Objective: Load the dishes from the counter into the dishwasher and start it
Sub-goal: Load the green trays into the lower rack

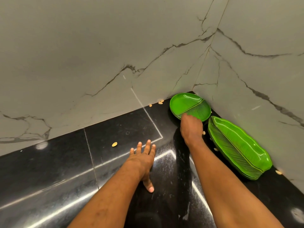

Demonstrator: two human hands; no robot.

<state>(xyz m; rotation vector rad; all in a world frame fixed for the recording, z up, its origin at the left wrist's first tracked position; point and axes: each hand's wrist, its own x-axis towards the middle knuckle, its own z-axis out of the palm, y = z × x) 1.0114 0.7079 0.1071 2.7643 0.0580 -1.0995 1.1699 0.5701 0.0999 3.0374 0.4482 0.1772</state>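
Two green dishes were seen in the counter (65, 170) corner: a round plate (189, 104), gripped at its near rim by the right hand (191, 129), and leaf-shaped trays (238, 145) just beside it. The left hand (143, 158) was spread flat. Pick-up was judged underway; a clean lift was called for.

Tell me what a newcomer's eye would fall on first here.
The bright green dishes stand out against the black counter: a round green plate in the far corner by the marble walls, and a stack of leaf-shaped trays along the right wall. The right hand holds the plate's near rim, while the left hand lies flat on the counter.
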